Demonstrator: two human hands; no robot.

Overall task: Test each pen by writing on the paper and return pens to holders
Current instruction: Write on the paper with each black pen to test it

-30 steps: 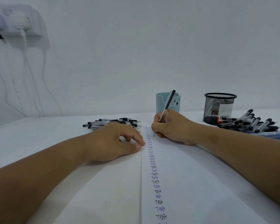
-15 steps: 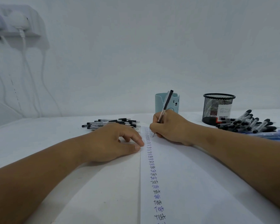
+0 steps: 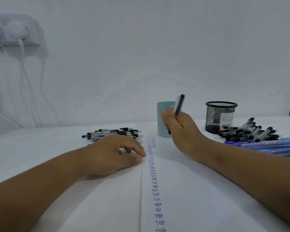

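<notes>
- A long sheet of paper (image 3: 182,190) is seen running from the near edge of the worktop (image 3: 32,148) toward the far edge, with a column of small handwritten "Test" marks down its left margin.
- The left hand (image 3: 112,154) is laid palm down at the paper's left border, fingers relaxed and holding nothing, fingertips touching the sheet.
- The right hand (image 3: 181,129) is raised clear of the paper, fingers curled round a black pen (image 3: 178,106); the pen's long axis is tilted up and slightly right, its top blurred.
- The blue holder (image 3: 162,119) stands directly behind the right hand, touching it in view; this hand is judged far the nearer one for a drop-in.
- A black mesh holder (image 3: 220,114) is set further right, near the far edge.
- Loose black pens lie in a left pile (image 3: 114,133) and a right pile (image 3: 249,130); blue pens (image 3: 274,146) rest just beside the latter.
</notes>
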